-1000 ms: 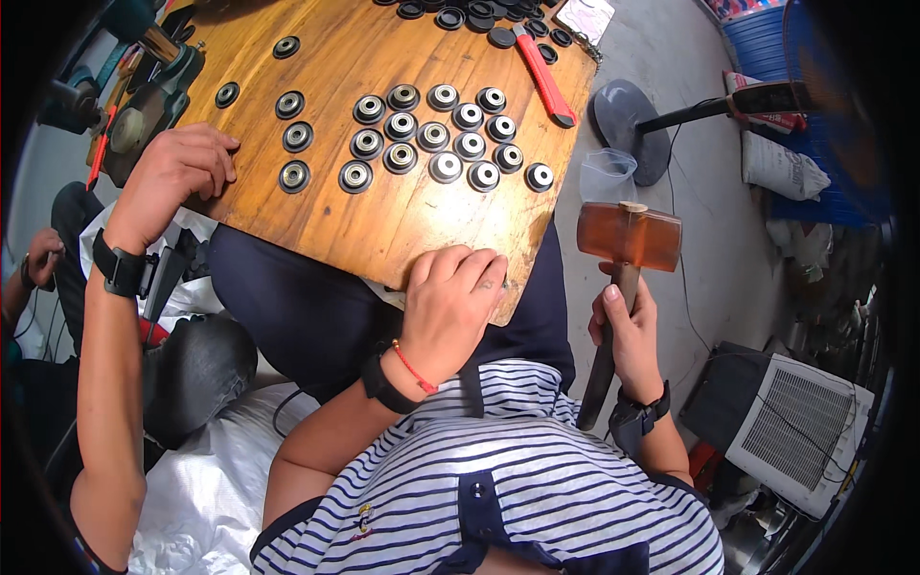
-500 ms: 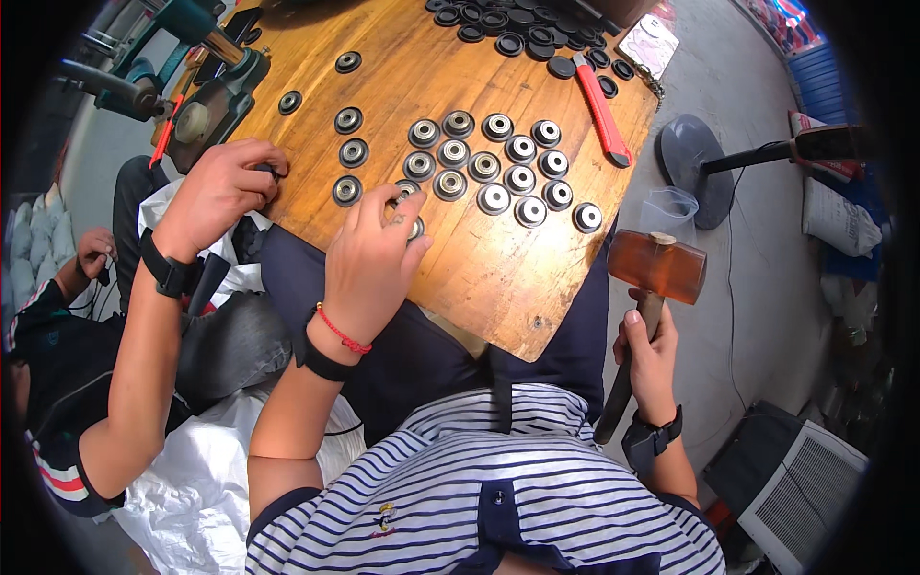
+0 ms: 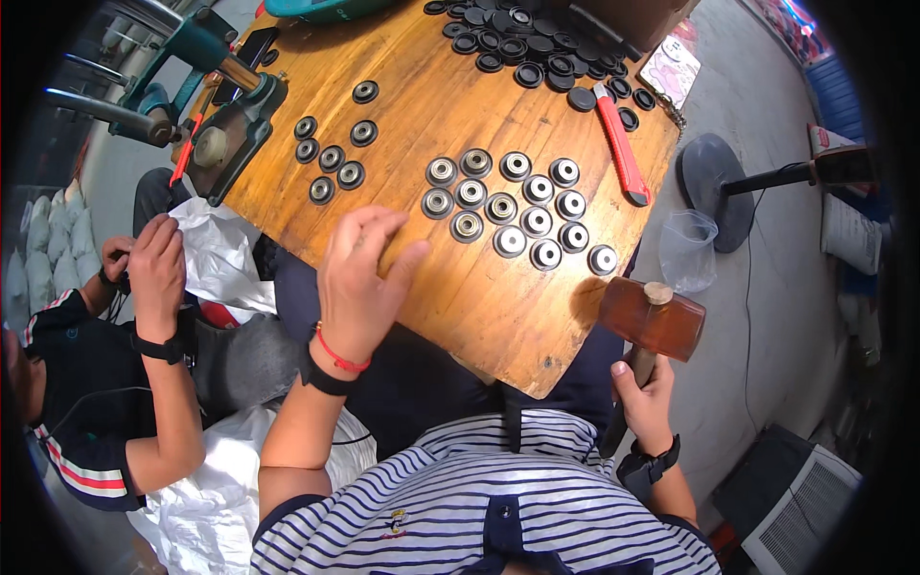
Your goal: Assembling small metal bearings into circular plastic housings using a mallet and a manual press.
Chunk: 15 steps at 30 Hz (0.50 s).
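Hanging loosely spread left of the ringed discs [image 3: 501, 208], the left hand [image 3: 356, 283] could scatter them by drifting right; the right hand [image 3: 652, 406] grips a mallet [image 3: 650, 322].

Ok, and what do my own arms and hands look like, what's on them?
Your left hand has a thin red bracelet at the wrist, with a black band just behind it. Your right hand has a bulkier black wrist strap. Your short sleeves end in dark navy trim.

Right grip [image 3: 648, 401] holds brown mallet [image 3: 644, 321]; left grip [image 3: 356, 280], fingers parted, has metal-centred discs [image 3: 501, 208] beyond it on the surface [image 3: 498, 311].
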### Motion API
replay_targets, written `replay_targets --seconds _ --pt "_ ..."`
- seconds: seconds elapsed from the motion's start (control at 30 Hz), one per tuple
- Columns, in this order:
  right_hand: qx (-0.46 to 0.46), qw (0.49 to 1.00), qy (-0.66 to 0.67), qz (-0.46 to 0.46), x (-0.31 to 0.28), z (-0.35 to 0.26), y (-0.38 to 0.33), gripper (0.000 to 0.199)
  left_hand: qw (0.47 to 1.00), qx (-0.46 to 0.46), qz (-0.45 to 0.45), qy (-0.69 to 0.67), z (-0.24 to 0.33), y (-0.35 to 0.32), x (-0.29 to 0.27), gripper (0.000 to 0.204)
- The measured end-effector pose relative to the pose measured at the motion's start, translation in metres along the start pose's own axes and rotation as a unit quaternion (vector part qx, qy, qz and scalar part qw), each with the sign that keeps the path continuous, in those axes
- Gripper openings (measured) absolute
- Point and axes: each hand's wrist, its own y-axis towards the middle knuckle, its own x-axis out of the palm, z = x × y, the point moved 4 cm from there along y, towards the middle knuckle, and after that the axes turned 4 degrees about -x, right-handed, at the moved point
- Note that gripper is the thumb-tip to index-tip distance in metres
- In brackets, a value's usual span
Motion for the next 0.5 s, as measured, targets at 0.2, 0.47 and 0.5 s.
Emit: replay_targets --seconds 0.2,0.47,0.5 --pt "-0.123 0.924 -0.100 -0.349 0.051 -0.071 0.006 0.039 0.918 0.070 -0.179 -0.346 0.071 -0.068 0.037 0.095" --pt "0.036 0.938 -0.189 -0.288 0.065 -0.095 -0.027 0.031 0.922 -0.030 -0.027 -0.385 -0.003 -0.090 -0.019 0.082" --pt "-0.073 0.949 -0.169 -0.255 0.077 -0.120 -0.022 0.030 0.886 -0.044 -0.005 -0.463 -0.007 -0.097 -0.021 0.080"
